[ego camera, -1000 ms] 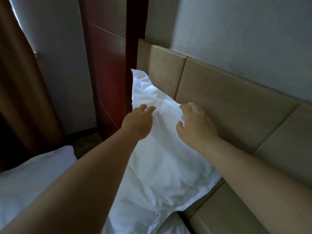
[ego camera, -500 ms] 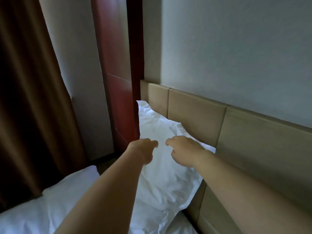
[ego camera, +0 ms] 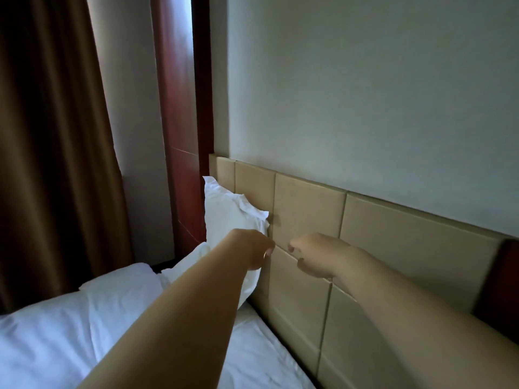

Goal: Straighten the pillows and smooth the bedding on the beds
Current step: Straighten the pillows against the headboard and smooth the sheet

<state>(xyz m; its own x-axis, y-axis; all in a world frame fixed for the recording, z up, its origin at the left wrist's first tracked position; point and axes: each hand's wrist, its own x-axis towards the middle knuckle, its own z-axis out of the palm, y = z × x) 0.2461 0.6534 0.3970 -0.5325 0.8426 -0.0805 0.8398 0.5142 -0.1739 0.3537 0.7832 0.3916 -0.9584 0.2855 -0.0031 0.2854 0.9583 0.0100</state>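
Against headboard (ego camera: 306,209): pillow (ego camera: 229,217) behind left grip (ego camera: 254,252).

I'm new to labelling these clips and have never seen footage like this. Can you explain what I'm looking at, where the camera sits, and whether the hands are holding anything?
There is no machine here: a person wears a wide-angle camera on the head, looking forward and down along both bare arms. The left hand is in front of a white pillow that stands propped against the tan padded headboard; whether it touches or grips the pillow I cannot tell. The right hand is loosely curled in front of the headboard and seems to hold nothing. Below lies white bedding. At the left hang a brown curtain and a red-brown wooden panel.
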